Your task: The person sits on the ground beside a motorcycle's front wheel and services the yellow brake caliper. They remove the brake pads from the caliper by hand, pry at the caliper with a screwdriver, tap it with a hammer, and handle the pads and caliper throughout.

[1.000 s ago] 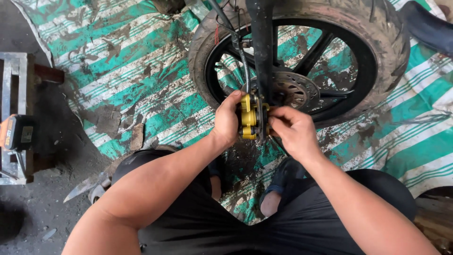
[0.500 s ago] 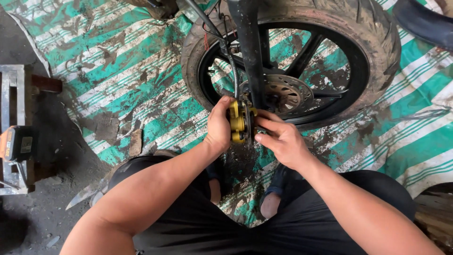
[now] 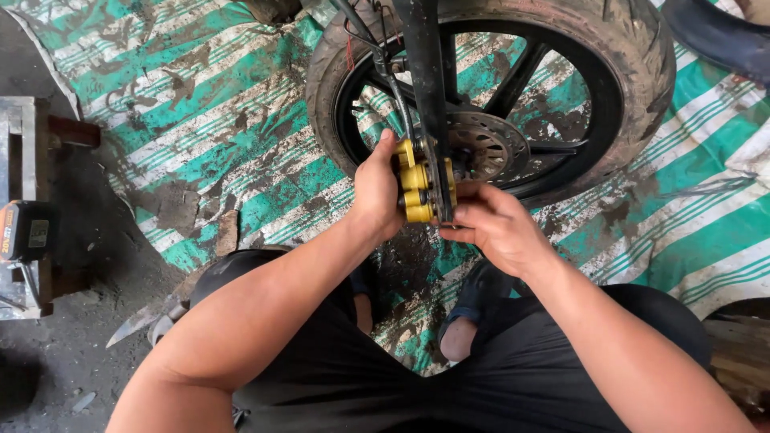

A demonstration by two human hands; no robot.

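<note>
1. Caliper work is sitting mid-way, as I judge it: the yellow brake caliper (image 3: 417, 186) is lying against the black fork leg (image 3: 425, 104), just beside the drilled brake disc (image 3: 481, 148), and both hands are gripping it rather than leaving it to hang by its own mount.
2. The left hand (image 3: 375, 192) is wrapping the caliper's outer side, fingers curled shut around the yellow body and thumb pointing up along it.
3. The right hand (image 3: 497, 228) is pressing in from the disc side, fingers bent and pinched against the caliper's lower edge; whether a bolt or small tool is lying under those fingertips I cannot tell.
4. No fastener is showing as seated, so to my eye the fixing is not yet finished, and the black hose (image 3: 397, 88) running down to the caliper is looking attached.
5. Around the work, the motorcycle wheel (image 3: 634, 88) is resting on a muddy green-and-white striped tarp (image 3: 200, 136), with the person's sandalled feet (image 3: 465, 313) tucked below it.
6. To the left a metal stand (image 3: 24, 136) is carrying a cordless tool's battery (image 3: 28, 232), well apart from the hands.
7. In the way, the fork leg is crossing in front of the caliper and hiding its mounting points, and the spokes are crowding the space behind the disc.
</note>
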